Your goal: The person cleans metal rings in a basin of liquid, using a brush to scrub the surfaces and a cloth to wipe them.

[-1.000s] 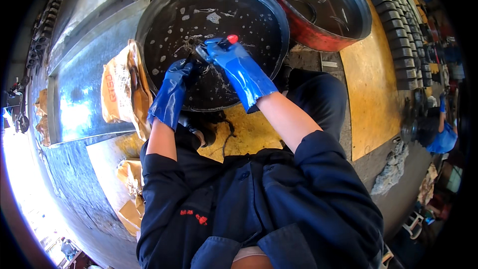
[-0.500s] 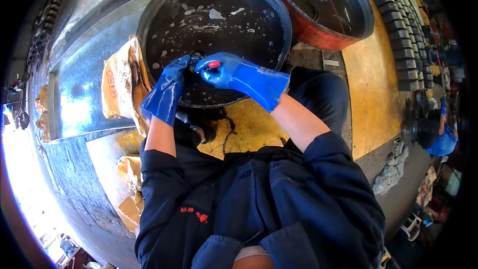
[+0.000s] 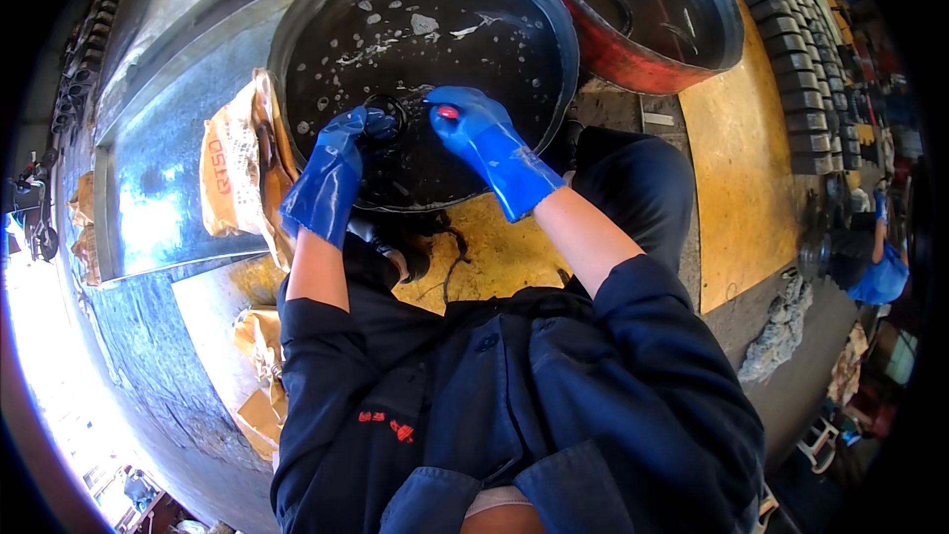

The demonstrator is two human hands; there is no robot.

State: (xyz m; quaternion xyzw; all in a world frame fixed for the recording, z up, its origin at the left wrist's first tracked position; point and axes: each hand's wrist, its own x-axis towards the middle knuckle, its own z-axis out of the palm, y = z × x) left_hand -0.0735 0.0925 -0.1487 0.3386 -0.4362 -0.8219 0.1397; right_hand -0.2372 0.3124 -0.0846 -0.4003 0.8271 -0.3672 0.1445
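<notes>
Both my hands wear long blue rubber gloves above a wide round tub of dark liquid with white foam flecks. My left hand is closed on a dark ring-shaped part, held over the tub's near side. To its right, my right hand is closed around a tool with a red handle end. What kind of tool it is cannot be made out; its working end is hardly visible against the liquid. A gap separates the right hand from the ring.
A red tub with dark liquid stands at the far right. A torn paper sack leans by the tub's left side, beside a metal tray. Dark blocks are stacked at the right, near grey rags. A person in blue works farther right.
My right hand with the red-handled tool has moved right, away from the left hand. The ring in my left hand now shows more plainly. Foam flecks have shifted on the liquid.
</notes>
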